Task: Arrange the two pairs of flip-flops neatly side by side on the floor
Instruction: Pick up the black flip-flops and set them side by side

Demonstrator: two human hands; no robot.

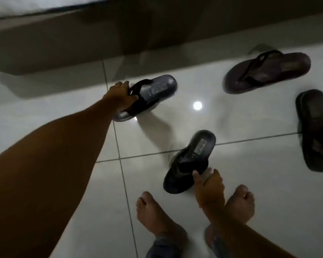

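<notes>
Two black flip-flops and two dark brown ones lie scattered on a glossy white tiled floor. My left hand grips the strap of the far black flip-flop, which is tilted, its heel end raised. My right hand holds the strap of the near black flip-flop, which lies flat and points up and to the right. One brown flip-flop rests at the upper right, heel to the right. The other brown flip-flop lies at the right edge, partly cut off.
A bed base with a white sheet runs along the top of the view. My two bare feet stand at the bottom centre. A bright lamp reflection shows on the tiles between the flip-flops.
</notes>
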